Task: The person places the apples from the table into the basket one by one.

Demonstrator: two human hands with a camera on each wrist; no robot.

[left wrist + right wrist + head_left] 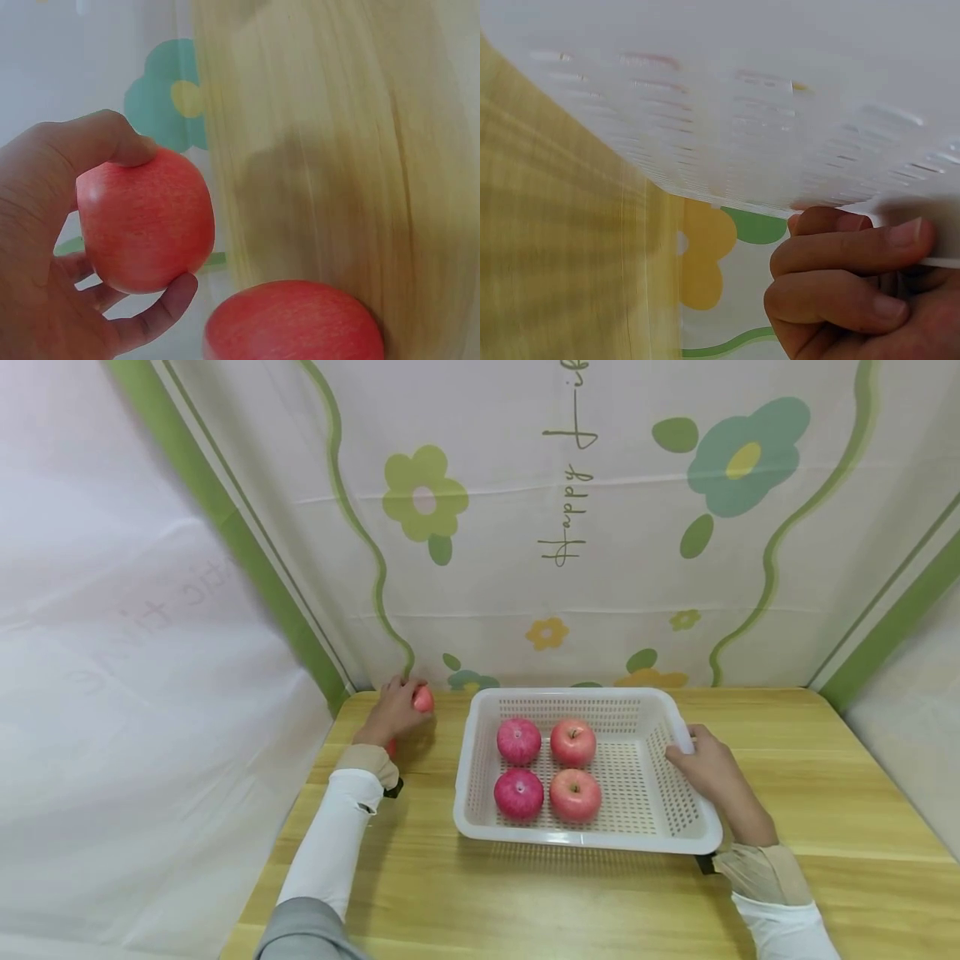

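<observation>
My left hand [390,713] is at the back left of the table, gripping a red apple [146,225] between thumb and fingers. A second red apple [296,326] lies on the wood just below it, partly hidden by the hand and wrist in the head view. On the right, my other hand [708,768] grips the right-side rim of a white perforated plastic basket [585,840], thumb inside and fingers curled outside. Two darker apples [519,742] and two paler apples [574,743] sit in the basket's left and middle part.
The wooden table [465,902] reaches back to a white cloth wall [495,577] printed with flowers. More cloth [135,693] hangs along the left side, and another cloth panel borders the right.
</observation>
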